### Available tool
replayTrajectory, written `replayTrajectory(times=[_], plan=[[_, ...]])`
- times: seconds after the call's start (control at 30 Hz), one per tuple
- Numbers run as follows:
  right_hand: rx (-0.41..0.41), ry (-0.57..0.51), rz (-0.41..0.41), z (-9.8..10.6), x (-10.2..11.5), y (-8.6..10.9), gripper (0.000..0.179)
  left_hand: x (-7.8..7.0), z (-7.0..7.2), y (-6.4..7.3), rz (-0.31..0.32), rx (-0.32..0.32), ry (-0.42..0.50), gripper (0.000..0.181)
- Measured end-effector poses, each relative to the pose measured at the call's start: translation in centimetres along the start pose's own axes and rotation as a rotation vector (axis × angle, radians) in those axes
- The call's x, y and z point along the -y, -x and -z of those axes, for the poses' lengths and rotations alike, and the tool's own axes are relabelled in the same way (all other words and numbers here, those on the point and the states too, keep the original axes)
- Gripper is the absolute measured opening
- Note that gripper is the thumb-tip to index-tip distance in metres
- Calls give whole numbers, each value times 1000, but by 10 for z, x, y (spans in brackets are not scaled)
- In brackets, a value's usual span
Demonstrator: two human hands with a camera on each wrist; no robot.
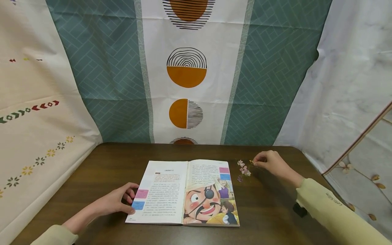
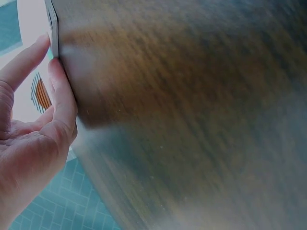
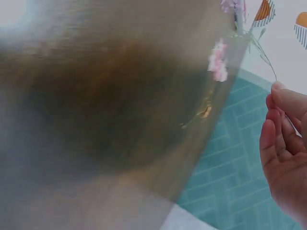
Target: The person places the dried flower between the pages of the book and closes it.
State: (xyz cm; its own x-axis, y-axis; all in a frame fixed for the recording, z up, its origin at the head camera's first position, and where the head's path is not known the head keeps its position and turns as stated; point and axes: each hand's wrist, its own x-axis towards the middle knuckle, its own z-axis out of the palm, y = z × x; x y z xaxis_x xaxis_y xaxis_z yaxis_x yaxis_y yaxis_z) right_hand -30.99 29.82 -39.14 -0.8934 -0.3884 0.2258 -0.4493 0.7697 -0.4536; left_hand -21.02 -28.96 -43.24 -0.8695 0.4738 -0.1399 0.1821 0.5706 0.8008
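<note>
We pinch a flower stem in the right hand — left hand, grip relaxed, touching the book.

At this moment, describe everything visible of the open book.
The book lies open, pages up, on the dark wooden-looking table. Its white, paper-looking left page carries text; the right page has text above a colourful cartoon face with an eyepatch. Pink and blue blocks mark both outer margins. The left hand touches its left edge.
</note>
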Motion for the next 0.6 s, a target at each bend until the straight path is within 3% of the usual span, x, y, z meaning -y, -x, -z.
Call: replayTrajectory(times=[0.27, 0.6], plan=[[-16, 1, 33, 10, 22, -17, 5, 1, -1, 1, -4, 0, 5, 80], [56, -38, 61, 13, 58, -29, 9, 1, 0, -2, 6, 4, 0, 81]])
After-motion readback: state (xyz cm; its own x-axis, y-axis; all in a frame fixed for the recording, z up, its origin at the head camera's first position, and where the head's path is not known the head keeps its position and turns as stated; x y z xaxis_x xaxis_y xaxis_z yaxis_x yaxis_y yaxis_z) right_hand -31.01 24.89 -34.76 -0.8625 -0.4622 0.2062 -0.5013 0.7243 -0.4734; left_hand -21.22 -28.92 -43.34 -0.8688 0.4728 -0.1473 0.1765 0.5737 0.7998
